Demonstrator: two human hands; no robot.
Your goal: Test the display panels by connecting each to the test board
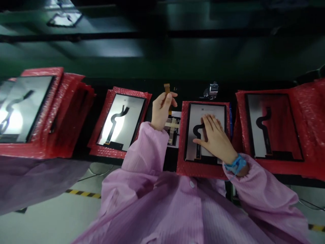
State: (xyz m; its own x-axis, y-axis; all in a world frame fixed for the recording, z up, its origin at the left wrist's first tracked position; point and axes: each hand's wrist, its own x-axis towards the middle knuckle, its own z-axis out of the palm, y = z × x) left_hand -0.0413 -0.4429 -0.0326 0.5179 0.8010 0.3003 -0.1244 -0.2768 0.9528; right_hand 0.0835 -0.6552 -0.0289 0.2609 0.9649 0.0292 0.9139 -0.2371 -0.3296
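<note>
Between its thumb and fingers, my left hand [162, 106] pinches a small orange-brown flex cable [167, 88], held up above the bench. My right hand [215, 137] lies flat with fingers stretched on a display panel [207, 110], covering part of that panel's black curved ribbon cable [197, 130]. The panel rests face-up on a red bubble-wrap sleeve [183, 135] directly before me. Left of the sleeve, beneath my left wrist, lies a white-edged piece with dark parts and a pale tape strip [172, 124]; my sleeve hides some of it.
Another panel [122, 118] on red wrap lies to the left, beyond it a tall stack of red sleeves [68, 115]. At right, a panel [273, 128] is partly under red wrap. A shiny metal counter [212, 90] sits behind. A person's sleeve [38, 179] reaches in at left.
</note>
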